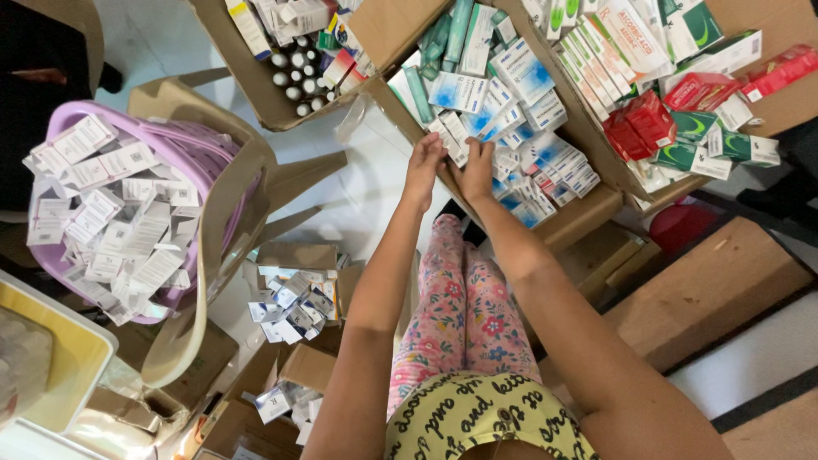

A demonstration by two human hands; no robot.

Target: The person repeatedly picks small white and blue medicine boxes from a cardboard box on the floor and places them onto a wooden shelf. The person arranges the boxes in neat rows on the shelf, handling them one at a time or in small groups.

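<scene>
The big cardboard box (588, 217) before my knees holds blue-and-white medicine cartons (545, 162). At its near-left rim, my left hand (423, 168) and right hand (476, 168) pinch small white cartons (450, 140), grips closed on them. They look light, crushable; best held by the edges.

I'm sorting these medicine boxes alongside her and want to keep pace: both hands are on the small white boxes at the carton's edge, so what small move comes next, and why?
Probably lift that little stack clear. Left hand and right hand press the small white boxes between them at the near edge of the cardboard carton, so the hold looks set.
</scene>
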